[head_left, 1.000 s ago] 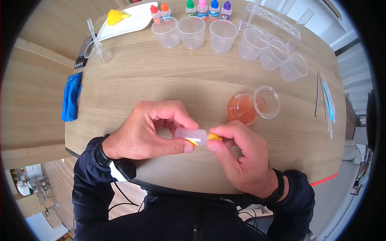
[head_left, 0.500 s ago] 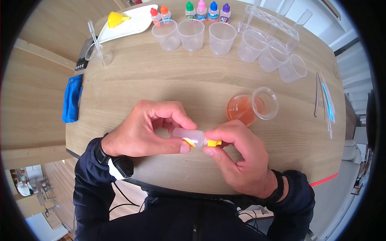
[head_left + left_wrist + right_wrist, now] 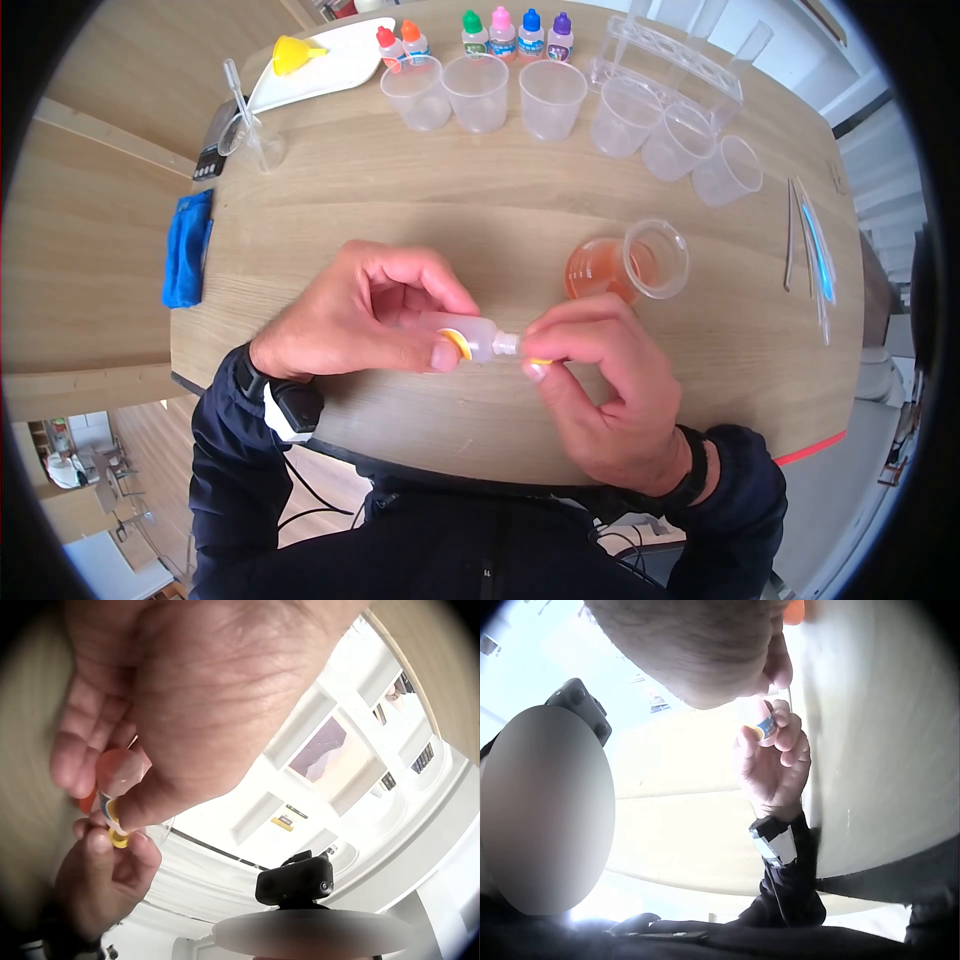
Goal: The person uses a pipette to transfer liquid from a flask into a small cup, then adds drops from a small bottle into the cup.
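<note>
My left hand grips a small translucent squeeze bottle on its side, neck pointing right. The bottle's bare neck shows in the head view, and its label has a yellow edge. Between thumb and fingers, my right hand pinches a yellow cap, mostly hidden, just off the neck. In the left wrist view the cap shows below the bottle. The right wrist view shows the bottle's blue and yellow label. Beyond my right hand stands a conical flask of orange liquid.
Several clear plastic cups line the back, before small bottles with coloured caps. A test tube rack stands back right, a white tray with a yellow funnel back left. A blue cloth lies left, thin sticks right.
The yellow cap has come away from the bottle's neck in my right fingers. My left hand has drawn the bottle slightly left, and the neck now shows bare.
</note>
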`<state>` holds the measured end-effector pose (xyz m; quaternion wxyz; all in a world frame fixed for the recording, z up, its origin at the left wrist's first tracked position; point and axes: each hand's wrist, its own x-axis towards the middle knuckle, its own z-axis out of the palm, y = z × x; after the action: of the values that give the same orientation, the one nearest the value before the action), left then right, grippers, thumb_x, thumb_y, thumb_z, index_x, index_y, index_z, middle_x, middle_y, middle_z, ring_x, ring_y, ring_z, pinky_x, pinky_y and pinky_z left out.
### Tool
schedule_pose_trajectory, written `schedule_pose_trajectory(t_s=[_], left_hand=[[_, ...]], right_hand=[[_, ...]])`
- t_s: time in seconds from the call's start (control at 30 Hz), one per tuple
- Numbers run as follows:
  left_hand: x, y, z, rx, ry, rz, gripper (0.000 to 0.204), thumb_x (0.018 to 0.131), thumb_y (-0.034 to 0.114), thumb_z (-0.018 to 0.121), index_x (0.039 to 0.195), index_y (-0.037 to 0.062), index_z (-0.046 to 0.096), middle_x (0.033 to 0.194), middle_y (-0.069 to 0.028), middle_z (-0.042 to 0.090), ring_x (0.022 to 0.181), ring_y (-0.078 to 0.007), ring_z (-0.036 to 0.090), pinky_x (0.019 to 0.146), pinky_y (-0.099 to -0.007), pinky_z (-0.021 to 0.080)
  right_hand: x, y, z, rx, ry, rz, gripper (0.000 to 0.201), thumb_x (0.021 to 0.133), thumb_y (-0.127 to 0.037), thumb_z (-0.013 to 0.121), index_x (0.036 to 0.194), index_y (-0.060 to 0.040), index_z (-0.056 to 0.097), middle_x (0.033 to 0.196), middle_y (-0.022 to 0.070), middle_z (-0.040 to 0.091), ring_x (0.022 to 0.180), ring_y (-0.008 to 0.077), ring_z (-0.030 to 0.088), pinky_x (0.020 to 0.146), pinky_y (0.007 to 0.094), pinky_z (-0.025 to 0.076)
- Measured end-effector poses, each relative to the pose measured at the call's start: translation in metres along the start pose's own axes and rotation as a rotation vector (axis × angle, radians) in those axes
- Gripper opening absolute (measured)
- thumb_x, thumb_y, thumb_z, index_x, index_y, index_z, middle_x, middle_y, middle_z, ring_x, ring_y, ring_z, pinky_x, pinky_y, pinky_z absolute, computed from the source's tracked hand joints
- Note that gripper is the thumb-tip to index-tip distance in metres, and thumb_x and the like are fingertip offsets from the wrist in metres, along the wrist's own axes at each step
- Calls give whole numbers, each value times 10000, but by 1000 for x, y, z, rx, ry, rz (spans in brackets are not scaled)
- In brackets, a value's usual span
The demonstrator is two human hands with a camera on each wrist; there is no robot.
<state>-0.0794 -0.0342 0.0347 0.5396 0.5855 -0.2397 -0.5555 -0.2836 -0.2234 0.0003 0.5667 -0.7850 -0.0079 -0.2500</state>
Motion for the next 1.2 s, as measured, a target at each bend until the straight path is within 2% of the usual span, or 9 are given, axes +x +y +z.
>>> schedule_pose_trajectory(t_s=[0.13,0.33,0.57,0.67,1.13,1.2], left_hand=[[-4,4,-4,-12,105,56,372,847,31,935,1150,-51,736,1098,-127,747,936,-180,744,800,-321,608],[-1,2,3,-43,107,250,382,872,42,910,1190,-29,711,1074,-136,727,879,-192,745,757,-317,613],[9,24,25,89,175,391,366,898,105,862,1200,-20,697,1088,-129,714,887,-168,723,725,-301,601],[15,37,30,93,84,424,389,935,-37,827,1298,-13,689,1192,-102,758,1093,-173,734,961,-337,579],[38,46,58,215,169,511,404,887,-92,835,1264,-15,711,1192,-71,736,1116,-170,738,960,-319,577],[38,46,59,216,184,505,406,884,-99,834,1262,-14,712,1193,-67,733,1114,-167,737,959,-317,577]], right_hand=[[0,-2,0,60,-19,86,274,967,99,754,1218,-1,705,1147,142,704,929,211,702,811,326,585],[-3,1,4,132,-94,164,212,998,46,725,1199,-14,691,1055,128,685,868,244,705,765,348,588],[-6,6,4,103,-96,109,216,971,19,733,1164,-42,657,990,121,656,839,291,683,734,403,561],[-8,10,5,99,-84,79,215,960,11,733,1152,-42,651,992,124,654,836,313,673,729,424,553],[-11,10,5,42,-74,59,215,937,-11,730,1126,-55,638,1008,144,652,900,374,685,782,481,567],[-12,11,6,35,-58,46,214,949,-10,744,1146,-50,668,1003,120,655,824,300,693,730,423,575]])
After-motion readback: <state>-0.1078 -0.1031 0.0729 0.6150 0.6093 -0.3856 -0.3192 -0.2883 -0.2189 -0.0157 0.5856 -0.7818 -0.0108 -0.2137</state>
